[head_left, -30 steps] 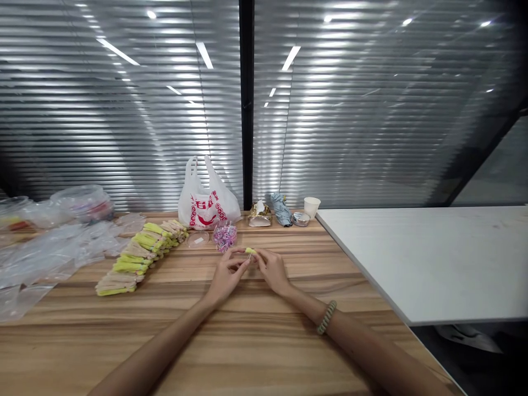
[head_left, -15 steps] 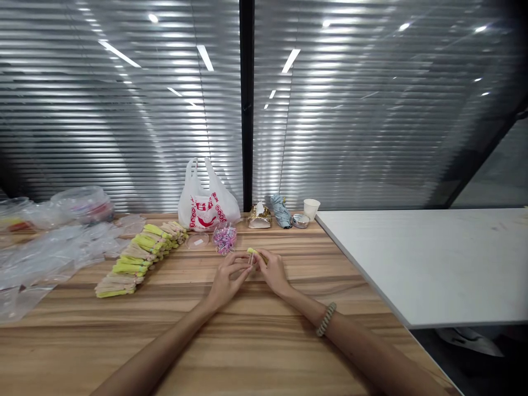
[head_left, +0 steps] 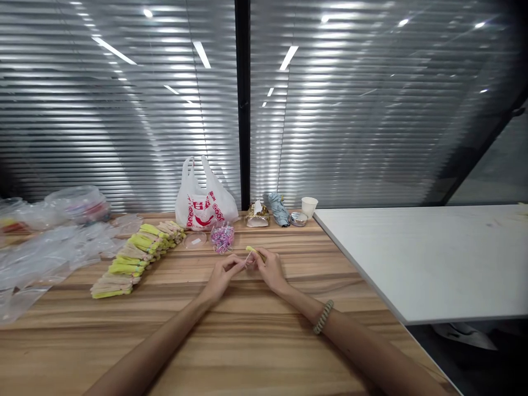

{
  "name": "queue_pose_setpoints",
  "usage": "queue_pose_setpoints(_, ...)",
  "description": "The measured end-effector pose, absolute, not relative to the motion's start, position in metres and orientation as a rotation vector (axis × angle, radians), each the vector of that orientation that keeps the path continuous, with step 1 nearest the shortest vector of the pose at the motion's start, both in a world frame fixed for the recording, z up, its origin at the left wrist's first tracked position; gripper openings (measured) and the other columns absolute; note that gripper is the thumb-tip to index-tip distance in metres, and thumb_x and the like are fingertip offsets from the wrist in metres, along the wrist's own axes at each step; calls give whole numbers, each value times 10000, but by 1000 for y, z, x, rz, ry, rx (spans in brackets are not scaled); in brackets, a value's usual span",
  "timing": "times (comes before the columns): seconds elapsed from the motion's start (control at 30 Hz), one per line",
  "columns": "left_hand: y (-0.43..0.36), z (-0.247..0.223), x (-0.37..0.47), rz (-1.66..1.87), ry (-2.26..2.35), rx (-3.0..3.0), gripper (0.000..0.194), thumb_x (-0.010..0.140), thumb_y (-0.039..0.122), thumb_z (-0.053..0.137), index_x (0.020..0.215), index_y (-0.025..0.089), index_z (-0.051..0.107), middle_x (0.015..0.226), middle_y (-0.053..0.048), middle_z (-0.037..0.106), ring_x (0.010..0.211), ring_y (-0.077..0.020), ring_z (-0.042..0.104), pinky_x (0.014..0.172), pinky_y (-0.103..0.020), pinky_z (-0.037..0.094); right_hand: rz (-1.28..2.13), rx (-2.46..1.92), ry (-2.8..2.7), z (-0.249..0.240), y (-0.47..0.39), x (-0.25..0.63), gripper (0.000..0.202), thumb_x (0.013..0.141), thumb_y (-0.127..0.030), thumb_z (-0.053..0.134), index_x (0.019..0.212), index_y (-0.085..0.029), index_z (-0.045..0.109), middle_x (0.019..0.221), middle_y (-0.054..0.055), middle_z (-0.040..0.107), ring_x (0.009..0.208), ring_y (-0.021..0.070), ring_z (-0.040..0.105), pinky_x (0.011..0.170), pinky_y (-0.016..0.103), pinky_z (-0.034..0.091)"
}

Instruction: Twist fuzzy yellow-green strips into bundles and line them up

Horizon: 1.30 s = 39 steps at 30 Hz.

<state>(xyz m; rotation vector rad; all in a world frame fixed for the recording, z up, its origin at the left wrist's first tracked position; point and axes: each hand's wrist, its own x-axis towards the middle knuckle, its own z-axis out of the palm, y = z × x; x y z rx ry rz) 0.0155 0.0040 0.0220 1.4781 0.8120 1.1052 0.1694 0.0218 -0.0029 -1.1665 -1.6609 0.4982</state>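
Over the middle of the wooden table, my left hand (head_left: 221, 278) is closed, thumb and forefinger pinching the lower end of a thin pale pinkish strand (head_left: 248, 257). Close beside it, my right hand (head_left: 271, 271) is closed on a small fuzzy yellow strip (head_left: 249, 249), whose end sticks out past the fingertips. The strand runs up from the left fingertips to the yellow strip; whether it wraps around the strip is too small to tell. Beyond my hands lies a tangled heap of pink and purple ties (head_left: 223, 238). Left of them, yellow and beige fuzzy bundles (head_left: 131, 266) form a long row.
A white plastic bag (head_left: 202, 201) with red print stands at the back, near a clear round lid (head_left: 194, 240). Further right are a gold tissue pack (head_left: 258, 215), a folded blue umbrella (head_left: 279, 210), a round tin (head_left: 297, 220) and a paper cup (head_left: 309, 207). Clear plastic bags (head_left: 53, 253) cover the left.
My left hand has drawn slightly left and closed its fingers into a tighter pinch on the strand, which now slants. My right hand keeps its hold. The view has shifted slightly.
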Motion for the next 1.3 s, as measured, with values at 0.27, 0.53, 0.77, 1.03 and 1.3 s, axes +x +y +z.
queue_pose_setpoints(0.27,16,11,16,1057,706,791,62,715,181,575,693,133,606,729,-25,631,659,-128,579,690,-309,505,298,-967,-1808,-2,15,168,202,850,-211,427,920,-196,616,785,26,653,688,146,577,637,231,421)
queue_pose_setpoints(0.53,19,3,13,1139,739,715,43,685,134,599,647,118,610,617,0,607,485,-62,507,550,-204,497,-162,-859,-2183,-3,10,170,199,861,-159,426,955,-198,597,753,30,645,697,132,556,640,242,343)
queue_pose_setpoints(0.77,16,6,15,1195,778,831,134,620,203,677,706,106,643,667,-13,617,501,-63,504,546,-214,487,-284,-962,-2207,-4,12,171,205,863,-160,435,985,-214,590,769,21,646,679,129,554,607,242,317)
queue_pose_setpoints(1.03,12,7,15,1203,893,1108,232,658,333,616,795,146,624,941,-57,604,624,-131,591,503,-228,470,-240,-1148,-2267,-2,11,172,212,841,-177,477,1017,-237,578,780,13,649,681,129,563,616,232,332)
queue_pose_setpoints(1.3,11,10,14,1132,947,1350,227,683,321,556,856,176,578,958,-54,582,730,-167,602,545,-248,492,-267,-1132,-2231,-10,13,172,183,832,-140,450,915,-206,599,755,16,658,679,137,573,619,231,339)
